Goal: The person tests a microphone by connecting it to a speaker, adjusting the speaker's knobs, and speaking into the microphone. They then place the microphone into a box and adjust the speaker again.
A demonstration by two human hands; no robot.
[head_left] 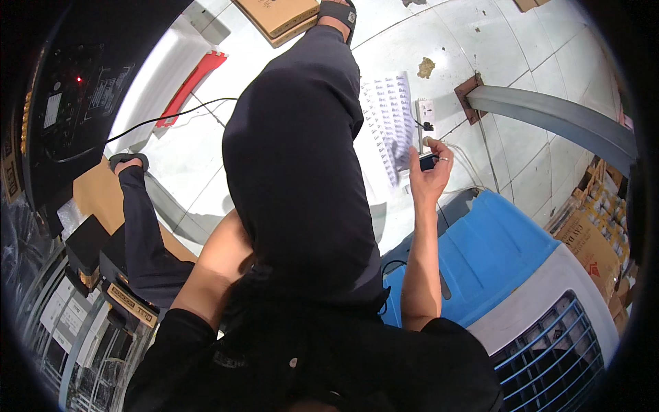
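On the right, my right hand (431, 177) is down by a white power strip (425, 110) on the floor. Its fingers are curled, with the thumb a little apart, around a small dark thing (428, 162) that I cannot make out. A pale cord (473, 168) runs away from beside the index finger. Above the hand, a black plug (428, 126) sits in the strip. Printed white sheets (391, 110) lie just left of it. My left forearm (218, 257) goes behind my thigh, which hides the left hand.
A blue and grey air cooler (473, 254) stands at lower right, near my right arm. A grey metal leg (542, 113) rises from a rusty base plate. Cardboard boxes (281, 14) lie at the top. At left, a black cable (171, 115) runs from a dark device (75, 103).
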